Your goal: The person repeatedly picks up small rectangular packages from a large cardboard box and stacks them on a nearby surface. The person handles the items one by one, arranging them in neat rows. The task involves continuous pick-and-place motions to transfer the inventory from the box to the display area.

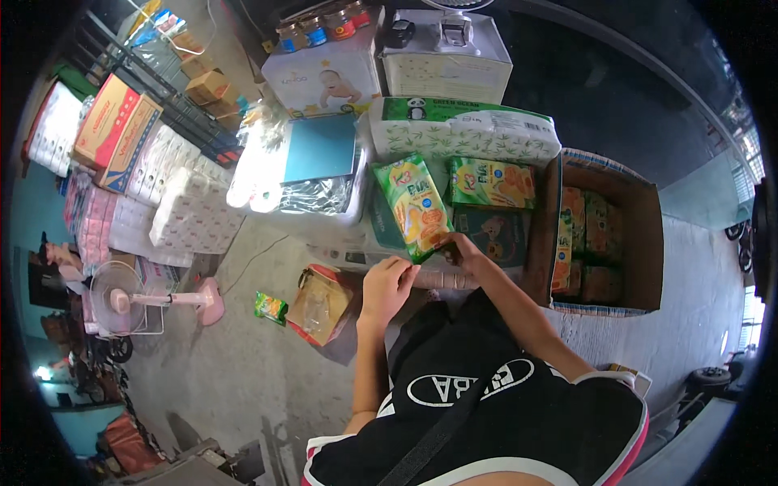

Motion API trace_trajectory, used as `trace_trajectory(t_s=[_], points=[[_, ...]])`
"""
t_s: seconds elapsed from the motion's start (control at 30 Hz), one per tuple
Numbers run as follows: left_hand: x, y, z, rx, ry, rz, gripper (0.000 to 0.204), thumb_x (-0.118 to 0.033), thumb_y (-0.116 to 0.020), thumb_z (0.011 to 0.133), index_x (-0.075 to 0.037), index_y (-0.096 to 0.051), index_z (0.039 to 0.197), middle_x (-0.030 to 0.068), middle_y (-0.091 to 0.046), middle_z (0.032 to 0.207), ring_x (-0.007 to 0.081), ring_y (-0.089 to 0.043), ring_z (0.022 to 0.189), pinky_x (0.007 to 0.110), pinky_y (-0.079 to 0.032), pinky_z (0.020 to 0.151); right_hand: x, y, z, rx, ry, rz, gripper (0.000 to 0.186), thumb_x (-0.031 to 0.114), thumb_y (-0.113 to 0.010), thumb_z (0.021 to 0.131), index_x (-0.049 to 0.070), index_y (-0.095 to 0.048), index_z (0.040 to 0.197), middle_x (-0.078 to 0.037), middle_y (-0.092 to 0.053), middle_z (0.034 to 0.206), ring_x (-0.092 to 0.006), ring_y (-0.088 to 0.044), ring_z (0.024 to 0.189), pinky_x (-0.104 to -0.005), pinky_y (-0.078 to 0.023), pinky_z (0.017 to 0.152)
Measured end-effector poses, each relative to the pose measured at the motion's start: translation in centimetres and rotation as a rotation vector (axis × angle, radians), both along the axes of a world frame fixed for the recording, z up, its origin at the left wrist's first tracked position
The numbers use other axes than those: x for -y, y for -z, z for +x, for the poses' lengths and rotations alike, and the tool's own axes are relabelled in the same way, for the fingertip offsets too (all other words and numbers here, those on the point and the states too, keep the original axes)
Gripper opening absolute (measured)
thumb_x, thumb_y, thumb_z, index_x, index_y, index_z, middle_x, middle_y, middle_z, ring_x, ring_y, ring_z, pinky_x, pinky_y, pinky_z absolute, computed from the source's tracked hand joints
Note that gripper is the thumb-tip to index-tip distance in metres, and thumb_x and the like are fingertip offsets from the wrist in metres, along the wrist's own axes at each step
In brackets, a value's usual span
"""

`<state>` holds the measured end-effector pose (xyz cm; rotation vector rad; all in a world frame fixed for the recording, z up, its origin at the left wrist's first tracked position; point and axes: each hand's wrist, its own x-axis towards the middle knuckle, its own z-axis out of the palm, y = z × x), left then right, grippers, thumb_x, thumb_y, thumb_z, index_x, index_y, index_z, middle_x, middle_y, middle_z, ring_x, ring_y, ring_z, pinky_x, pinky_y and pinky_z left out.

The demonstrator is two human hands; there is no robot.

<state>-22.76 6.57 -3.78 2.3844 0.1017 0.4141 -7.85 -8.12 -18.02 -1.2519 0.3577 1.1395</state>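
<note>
A green and orange snack packet (pixel 413 206) is tilted in front of me, its upper end leaning left. My left hand (pixel 389 283) pinches its near bottom edge, with the fingers closed. At the packet's lower right corner, my right hand (pixel 460 249) grips it with curled fingers, partly hidden behind the wrist. Just right of it lies a second green packet (pixel 492 183) of the same look, on top of a dark green printed box (pixel 494 231). Further right, an open cardboard box (pixel 644 243) holds several similar packets (pixel 596 223).
A white and green tissue pack (pixel 466 134) lies behind the packets. To the left stands a clear plastic tub (pixel 352 212) with a blue-green sheet on it. On the floor are a small green packet (pixel 270 308), an opened carton (pixel 320 306) and a pink fan (pixel 211 301).
</note>
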Motion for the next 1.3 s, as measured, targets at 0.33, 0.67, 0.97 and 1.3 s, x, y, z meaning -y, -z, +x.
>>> trace_trajectory(t_s=[0.33, 0.67, 0.97, 1.3], points=[[0.5, 3.6, -1.4, -0.264, 0.215, 0.059, 0.017, -0.025, -0.056, 0.078, -0.009, -0.059, 0.083, 0.0097, -0.058, 0.076, 0.0298, -0.057, 0.073, 0.039, -0.045, 0.063, 0.7, 0.5, -0.6, -0.029, 0.173, 0.061, 0.019, 0.014, -0.045, 0.07, -0.002, -0.055, 0.069, -0.001, -0.04, 0.049, -0.0078, -0.022, 0.031, -0.0242, -0.017, 0.03], [0.0, 5.2, -2.6, -0.508, 0.142, 0.156, 0.033, -0.035, -0.055, 0.079, -0.009, -0.054, 0.099, 0.0124, -0.059, 0.087, 0.0303, -0.057, 0.083, 0.04, -0.044, 0.072, 2.6, 4.7, -0.9, 0.0, 0.072, 0.133, 0.014, 0.015, -0.049, 0.069, 0.004, -0.054, 0.063, -0.002, -0.045, 0.05, -0.013, -0.036, 0.036, -0.0242, -0.028, 0.036], [0.9, 3.6, -0.9, -0.605, 0.187, 0.077, 0.044, -0.039, -0.054, 0.08, -0.009, -0.049, 0.112, 0.0172, -0.056, 0.098, 0.0354, -0.055, 0.088, 0.044, -0.044, 0.073, 2.3, 5.6, -1.8, 0.031, 0.119, 0.288, 0.004, 0.014, -0.051, 0.064, 0.01, -0.051, 0.064, 0.001, -0.047, 0.054, -0.0107, -0.042, 0.043, -0.0236, -0.033, 0.042], [3.0, 2.6, 0.4, -0.233, 0.058, -0.016, 0.047, -0.029, -0.059, 0.077, -0.01, -0.045, 0.118, 0.0129, -0.055, 0.106, 0.0324, -0.054, 0.093, 0.04, -0.042, 0.078, 4.8, 6.4, -1.7, 0.177, -0.245, 0.217, 0.014, 0.011, -0.051, 0.074, 0.002, -0.06, 0.076, 0.001, -0.052, 0.062, -0.0072, -0.041, 0.054, -0.0206, -0.032, 0.052]])
